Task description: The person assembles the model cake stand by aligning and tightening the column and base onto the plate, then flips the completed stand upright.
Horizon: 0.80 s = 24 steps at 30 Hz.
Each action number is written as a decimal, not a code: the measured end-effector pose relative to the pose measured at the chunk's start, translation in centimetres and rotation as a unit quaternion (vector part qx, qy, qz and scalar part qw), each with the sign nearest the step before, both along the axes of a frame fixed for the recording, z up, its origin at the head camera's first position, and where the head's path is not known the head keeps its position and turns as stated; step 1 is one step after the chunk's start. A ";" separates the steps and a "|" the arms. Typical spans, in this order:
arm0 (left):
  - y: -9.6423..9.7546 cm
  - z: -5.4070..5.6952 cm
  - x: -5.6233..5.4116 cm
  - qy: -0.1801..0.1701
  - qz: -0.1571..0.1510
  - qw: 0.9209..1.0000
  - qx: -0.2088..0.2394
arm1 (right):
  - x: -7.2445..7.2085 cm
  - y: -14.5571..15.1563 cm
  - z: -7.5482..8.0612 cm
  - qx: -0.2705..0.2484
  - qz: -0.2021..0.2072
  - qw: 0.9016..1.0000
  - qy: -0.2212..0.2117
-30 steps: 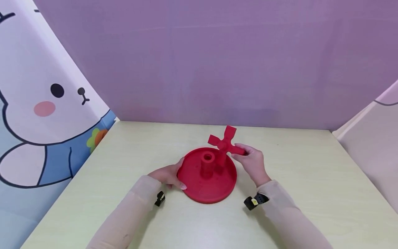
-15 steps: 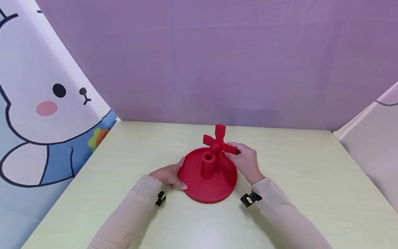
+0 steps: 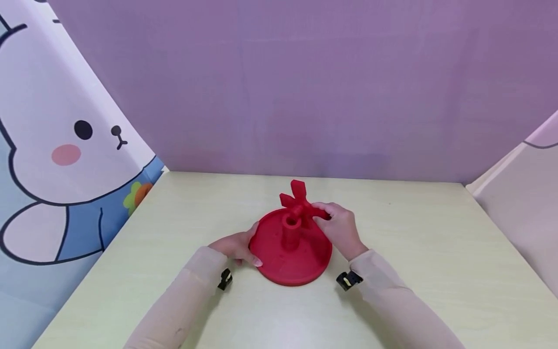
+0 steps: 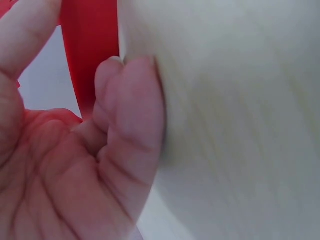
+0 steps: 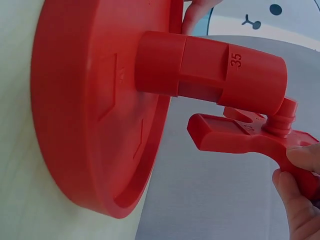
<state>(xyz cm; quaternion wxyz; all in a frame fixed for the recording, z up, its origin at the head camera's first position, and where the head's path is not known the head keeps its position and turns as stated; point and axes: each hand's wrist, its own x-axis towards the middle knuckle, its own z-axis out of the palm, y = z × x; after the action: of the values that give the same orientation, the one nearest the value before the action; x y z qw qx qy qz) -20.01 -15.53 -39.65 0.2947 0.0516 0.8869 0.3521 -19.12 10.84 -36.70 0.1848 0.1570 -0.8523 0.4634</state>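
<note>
A red round base [image 3: 292,270] with a raised rim lies on the table. From its middle rises a hollow red post [image 5: 205,65] marked "35". My left hand [image 3: 237,246] grips the base by its left edge; in the left wrist view its fingers curl against the red side. My right hand [image 3: 342,229] pinches one arm of a red cross-shaped piece [image 3: 301,196] between thumb and fingers. That piece is tilted over the far side of the base. Its short ribbed peg [image 5: 282,119] faces the post, right at the rim of the post's open top.
The pale wooden table [image 3: 436,252] extends around the base on all sides. A purple cloth wall [image 3: 305,87] stands behind it. On the left hangs a panel [image 3: 74,194] with a cartoon animal, and a pale panel [image 3: 519,194] borders the right.
My right hand has moved left with the cross-shaped piece, tilting it so that its peg comes to the post's top. The left hand and the base have stayed in place.
</note>
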 end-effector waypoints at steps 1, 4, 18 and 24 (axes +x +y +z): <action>0.0 0.0 0.0 -0.001 0.000 1.000 -0.003 | 0.0 0.0 0.0 0.005 0.004 1.000 0.008; 0.0 -0.1 -0.1 -0.005 -0.001 1.000 -0.003 | 0.0 0.1 -0.2 0.024 0.016 0.999 0.036; 0.0 -0.3 -0.3 -0.008 0.003 1.000 -0.003 | -0.6 0.0 -1.0 0.033 0.063 0.977 0.201; 0.0 -0.4 -0.2 -0.004 0.000 1.000 0.003 | -0.7 0.0 -1.3 0.062 0.080 0.965 0.242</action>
<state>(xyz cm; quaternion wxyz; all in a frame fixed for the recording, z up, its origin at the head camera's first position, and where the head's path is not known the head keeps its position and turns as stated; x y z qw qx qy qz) -20.26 -15.53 -40.02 0.2976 0.0510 0.8848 0.3548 -19.78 10.87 -37.95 0.3378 0.3432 -0.7939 0.3712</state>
